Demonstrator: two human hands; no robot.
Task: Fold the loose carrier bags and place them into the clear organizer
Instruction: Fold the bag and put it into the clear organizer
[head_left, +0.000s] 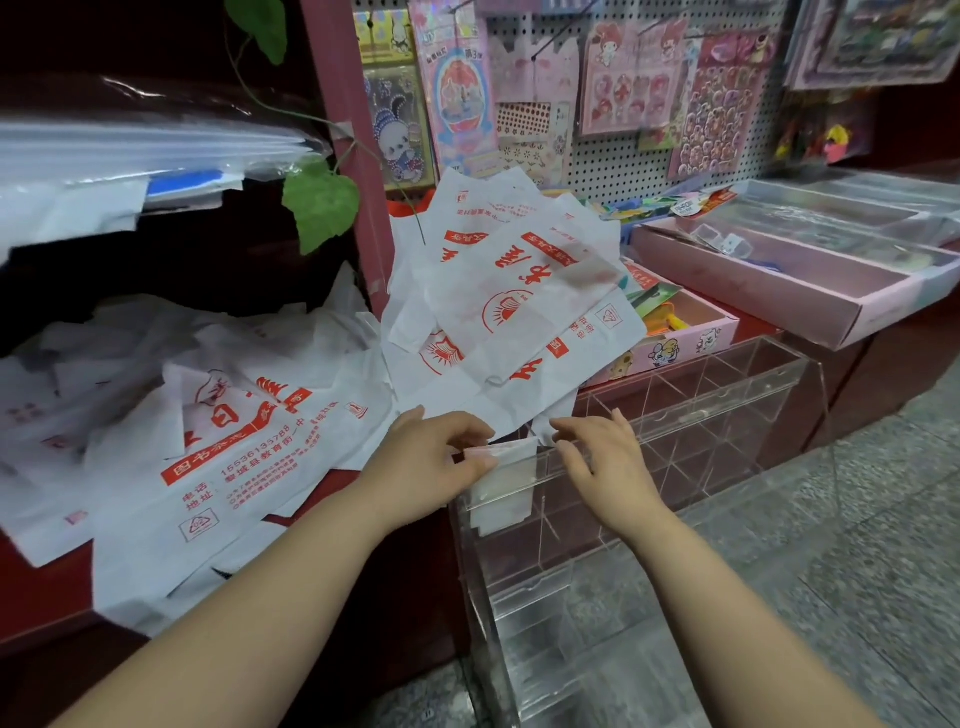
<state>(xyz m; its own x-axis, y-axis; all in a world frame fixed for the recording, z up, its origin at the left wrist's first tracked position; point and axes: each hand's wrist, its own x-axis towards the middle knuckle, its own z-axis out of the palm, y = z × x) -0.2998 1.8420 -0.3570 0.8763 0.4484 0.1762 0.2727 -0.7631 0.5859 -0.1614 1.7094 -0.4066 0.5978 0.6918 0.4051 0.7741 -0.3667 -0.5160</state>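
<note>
Carrier bags (228, 467), white w/ red print, lay loose and overlapping across the red counter (36, 582) at left; more (514, 291) were heaped higher up, leaning vs. the pink post (343, 104). Thin film by the look of it: prob. very light, limp, slick, apt to spring open once let go, so best taken by a folded edge w/ a flat pinch rather than the middle.

Left hand (431, 462) was closed in a pinch, thumb and fingers on the top edge of a folded bag (506, 483), which stood partly down in the near-left compartment of the clear organizer (727, 395). Right hand (602, 462) sat just beside it, fingers curled over the organizer's front rim, touching or nearly touching the bag's right edge; couldn't tell if it actually gripped anything. Other compartments looked empty. Acrylic walls seemed stiff, so the folded bag should stay put if pressed down flat.
</note>
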